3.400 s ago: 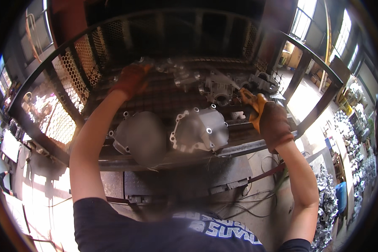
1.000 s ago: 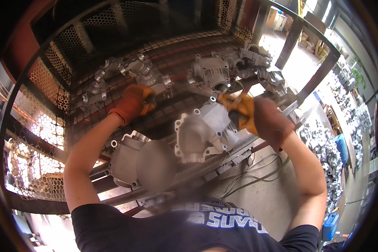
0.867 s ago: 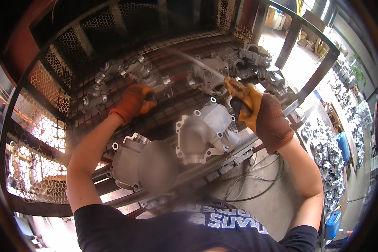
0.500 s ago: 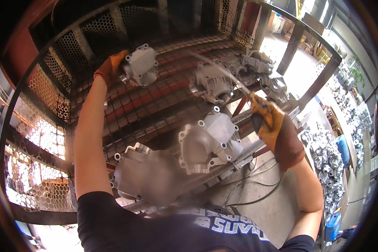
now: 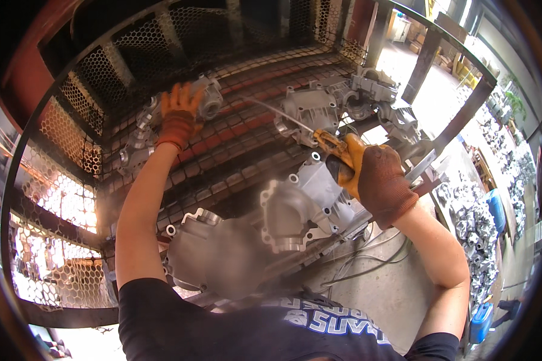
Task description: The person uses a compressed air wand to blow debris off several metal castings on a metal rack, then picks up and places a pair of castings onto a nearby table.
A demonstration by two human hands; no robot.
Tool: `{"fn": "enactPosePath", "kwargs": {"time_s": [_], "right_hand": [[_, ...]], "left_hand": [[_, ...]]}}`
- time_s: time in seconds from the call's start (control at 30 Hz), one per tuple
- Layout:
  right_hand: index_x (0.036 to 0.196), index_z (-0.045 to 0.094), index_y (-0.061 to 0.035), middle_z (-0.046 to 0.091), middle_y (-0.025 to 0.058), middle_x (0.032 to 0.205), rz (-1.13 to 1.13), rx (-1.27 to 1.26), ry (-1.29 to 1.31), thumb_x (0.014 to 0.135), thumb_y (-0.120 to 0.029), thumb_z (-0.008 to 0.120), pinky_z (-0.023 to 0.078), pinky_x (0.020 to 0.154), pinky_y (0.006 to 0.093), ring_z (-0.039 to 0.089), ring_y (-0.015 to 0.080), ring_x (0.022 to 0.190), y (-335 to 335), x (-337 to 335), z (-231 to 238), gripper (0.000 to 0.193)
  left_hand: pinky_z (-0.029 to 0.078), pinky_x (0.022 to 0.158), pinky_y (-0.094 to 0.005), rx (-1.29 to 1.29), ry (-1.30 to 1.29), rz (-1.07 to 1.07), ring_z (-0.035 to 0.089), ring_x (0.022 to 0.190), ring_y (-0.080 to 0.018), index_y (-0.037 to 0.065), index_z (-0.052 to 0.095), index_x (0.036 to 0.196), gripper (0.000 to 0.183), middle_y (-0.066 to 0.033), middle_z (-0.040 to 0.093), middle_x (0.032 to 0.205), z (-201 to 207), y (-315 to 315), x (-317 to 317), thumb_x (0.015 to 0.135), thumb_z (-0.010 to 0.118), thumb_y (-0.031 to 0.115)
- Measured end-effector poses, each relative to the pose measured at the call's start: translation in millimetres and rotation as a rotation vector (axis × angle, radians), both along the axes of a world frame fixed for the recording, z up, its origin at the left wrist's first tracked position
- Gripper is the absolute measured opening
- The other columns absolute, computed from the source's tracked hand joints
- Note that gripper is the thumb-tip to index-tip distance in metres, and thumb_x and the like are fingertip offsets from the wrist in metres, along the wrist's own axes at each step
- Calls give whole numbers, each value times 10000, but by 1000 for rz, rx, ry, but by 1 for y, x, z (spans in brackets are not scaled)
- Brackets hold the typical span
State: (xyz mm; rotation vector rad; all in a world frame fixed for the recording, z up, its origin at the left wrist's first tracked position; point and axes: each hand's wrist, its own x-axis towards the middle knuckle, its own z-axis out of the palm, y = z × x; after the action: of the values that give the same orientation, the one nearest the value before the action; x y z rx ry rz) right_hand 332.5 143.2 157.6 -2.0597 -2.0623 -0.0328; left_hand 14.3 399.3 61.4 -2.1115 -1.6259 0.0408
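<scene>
My left hand (image 5: 179,111), in an orange and brown glove, lies with fingers stretched over a grey metal casting (image 5: 211,99) at the far left of the mesh surface. Part of this casting is hidden under the glove. My right hand (image 5: 376,174), gloved alike, is closed around an air blow gun (image 5: 328,141) whose long thin nozzle points toward that casting. Below this hand rests a ribbed casting (image 5: 319,186), beside an open-faced casting (image 5: 288,215). A larger rounded casting (image 5: 214,256) sits nearest me, blurred by haze.
More castings (image 5: 310,108) stand at the back right on the mesh grid (image 5: 223,159). Perforated metal walls (image 5: 60,198) and a frame post (image 5: 461,111) enclose the bench. Hoses (image 5: 367,259) lie on the floor; heaps of castings (image 5: 473,240) and a blue container (image 5: 482,322) are at right.
The casting at far left has been turned and lowered, and my left hand has gone from gripping its side to lying over it. My right hand has moved left and slightly nearer with the blow gun.
</scene>
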Motion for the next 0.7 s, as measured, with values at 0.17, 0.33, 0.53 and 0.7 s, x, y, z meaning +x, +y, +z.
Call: {"fn": "enactPosePath", "kwargs": {"time_s": [0.17, 0.33, 0.53, 0.7], "right_hand": [[1081, 604, -27, 604, 253, 748, 65, -101, 206, 834, -213, 651, 490, 635, 423, 600, 443, 736, -2, 0, -7, 312], [1042, 590, -23, 623, 230, 720, 114, 24, 305, 859, -266, 621, 504, 636, 440, 624, 414, 692, -10, 9, -9, 306], [1018, 585, -22, 623, 216, 690, 131, 35, 436, 854, -271, 629, 492, 619, 453, 640, 395, 665, -13, 30, -17, 301], [1064, 602, -39, 638, 194, 703, 197, 68, 559, 856, -249, 629, 503, 620, 431, 655, 358, 646, -13, 16, 1, 297]], "left_hand": [[211, 1161, -504, -119, -34, -93, 187, 1456, -277, 276, 241, 1510, 1006, -38, 226, 1573, -5, 21, 6, 690, 821, 332], [373, 1086, -417, -62, -461, -238, 405, 1343, -285, 210, 419, 1428, 850, -82, 426, 1457, -9, 61, -9, 672, 809, 211], [527, 900, -349, -134, -1408, -305, 646, 1009, -290, 71, 576, 1245, 667, -130, 630, 1187, 32, 90, -46, 631, 830, 133], [538, 910, -384, -40, -840, -557, 610, 1068, -225, 54, 524, 1245, 380, -98, 623, 1173, 16, 107, -111, 885, 639, 104]]}}
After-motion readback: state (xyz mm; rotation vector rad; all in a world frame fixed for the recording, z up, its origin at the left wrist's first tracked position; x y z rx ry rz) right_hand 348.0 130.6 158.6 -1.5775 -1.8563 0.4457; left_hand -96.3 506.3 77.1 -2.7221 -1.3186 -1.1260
